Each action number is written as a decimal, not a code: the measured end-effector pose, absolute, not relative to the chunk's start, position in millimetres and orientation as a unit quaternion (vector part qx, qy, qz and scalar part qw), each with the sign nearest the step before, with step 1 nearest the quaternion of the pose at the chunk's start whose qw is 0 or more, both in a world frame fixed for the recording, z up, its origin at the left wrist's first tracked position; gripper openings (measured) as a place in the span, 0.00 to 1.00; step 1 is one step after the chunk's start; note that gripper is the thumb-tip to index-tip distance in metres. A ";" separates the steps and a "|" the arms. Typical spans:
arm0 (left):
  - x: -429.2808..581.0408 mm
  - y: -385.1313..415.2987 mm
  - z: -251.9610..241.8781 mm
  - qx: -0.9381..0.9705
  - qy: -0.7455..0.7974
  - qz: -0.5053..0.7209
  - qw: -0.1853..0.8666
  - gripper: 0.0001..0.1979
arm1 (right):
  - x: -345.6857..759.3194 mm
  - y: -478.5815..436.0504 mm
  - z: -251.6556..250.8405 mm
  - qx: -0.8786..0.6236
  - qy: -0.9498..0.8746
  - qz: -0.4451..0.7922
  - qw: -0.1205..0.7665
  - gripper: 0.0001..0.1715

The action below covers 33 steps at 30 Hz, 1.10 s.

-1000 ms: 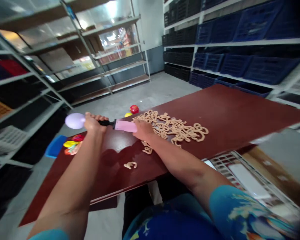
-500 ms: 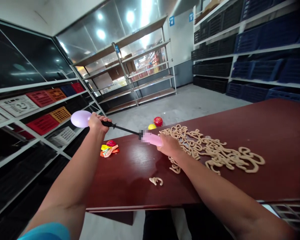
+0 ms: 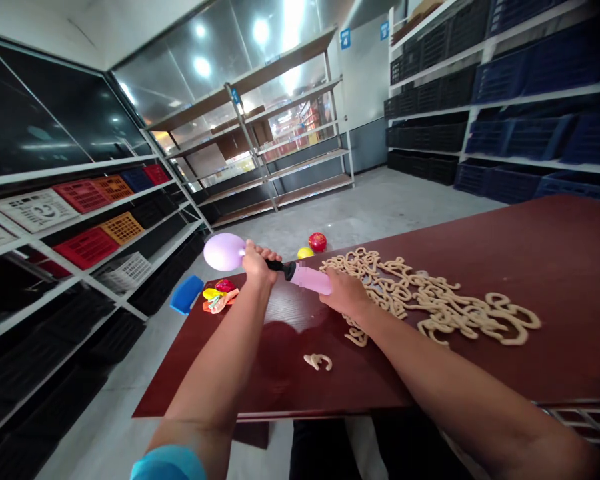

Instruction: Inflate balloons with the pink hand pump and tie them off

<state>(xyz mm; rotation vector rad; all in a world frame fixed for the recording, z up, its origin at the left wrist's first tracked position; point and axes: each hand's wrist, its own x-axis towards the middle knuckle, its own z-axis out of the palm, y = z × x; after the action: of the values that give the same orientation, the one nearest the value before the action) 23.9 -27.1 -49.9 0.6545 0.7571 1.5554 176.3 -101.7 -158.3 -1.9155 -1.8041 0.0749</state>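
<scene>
My left hand [image 3: 260, 262] is closed around the black end of a balloon pump [image 3: 314, 279]. A partly inflated lilac balloon [image 3: 224, 251] sticks out past that fist; its neck is hidden in my fingers. My right hand [image 3: 347, 293] grips the far end of the pump's pink barrel. Beneath and beyond the right hand lies a spread of long, thin, curled beige pieces [image 3: 430, 293], which look like uninflated modelling balloons. A small curled beige piece [image 3: 320, 361] rests apart, nearer the table's front edge. Flat coloured balloons [image 3: 220, 299] lie in a small pile at the left.
The dark red table [image 3: 280, 383] stretches away to the right. Beyond its far edge are a red balloon [image 3: 317, 242] and a yellow balloon [image 3: 305, 253]. A blue object [image 3: 187, 294] is beside its left edge. Shelves with crates [image 3: 83, 195] line the left and right.
My left hand and the lilac balloon have moved right toward my right hand. The black pump rod, visible before, has slid into the pink barrel. The right hand stays nearly in place.
</scene>
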 end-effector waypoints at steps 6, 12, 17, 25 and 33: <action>10.0 -25.0 -35.4 0.300 0.335 0.674 0.586 0.19 | 171.9 -102.1 -155.8 -0.688 -0.668 0.026 0.283 0.25; -39.6 -9.7 18.6 0.320 0.330 0.697 0.551 0.17 | 174.1 -99.0 -155.3 -0.687 -0.664 0.034 0.293 0.23; -57.3 -6.8 37.6 0.323 0.307 0.711 0.544 0.19 | 178.5 -98.0 -157.8 -0.678 -0.668 0.027 0.305 0.25; -32.0 -6.8 1.0 0.313 0.281 0.693 0.586 0.21 | 181.6 -95.8 -161.8 -0.682 -0.669 0.015 0.296 0.27; 20.7 -25.4 -40.8 0.307 0.272 0.670 0.618 0.24 | 178.7 -97.2 -159.1 -0.691 -0.662 0.007 0.290 0.28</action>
<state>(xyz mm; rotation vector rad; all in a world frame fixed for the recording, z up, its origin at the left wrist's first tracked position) 20.7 -25.4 -40.8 0.7069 0.6259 1.5425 178.7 -97.2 -159.1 -1.8429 -1.7661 0.0196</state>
